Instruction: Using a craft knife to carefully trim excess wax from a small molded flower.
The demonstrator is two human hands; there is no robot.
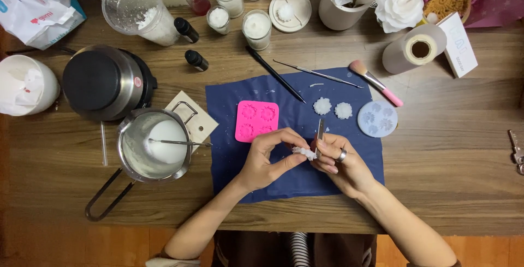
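Left hand (266, 158): your fingers pinch one end of the small white wax flower (303, 152), thumb underneath.
Right hand (337, 160): closed on the flower's other end and also gripping a thin metal blade (320, 131) that stands upright (a ring shows on one finger).
Wax flower: held between both hands, just above the blue cloth (229, 152) on the wooden table (453, 179).
Pink mould (257, 120): flat on the cloth, just beyond your left hand.
Finished flowers: two white ones (322, 106) (343, 110) on the cloth, beyond your right hand.
Round pale-blue mould (377, 118): at the cloth's right edge.
Melting pot (155, 144): left of the cloth, white wax inside, a metal stirrer across it.
Hot plate (103, 82): behind the pot.
Far edge: candle jars (256, 29), small dark bottles (196, 59), a pink brush (375, 83) and a paper roll (415, 48).
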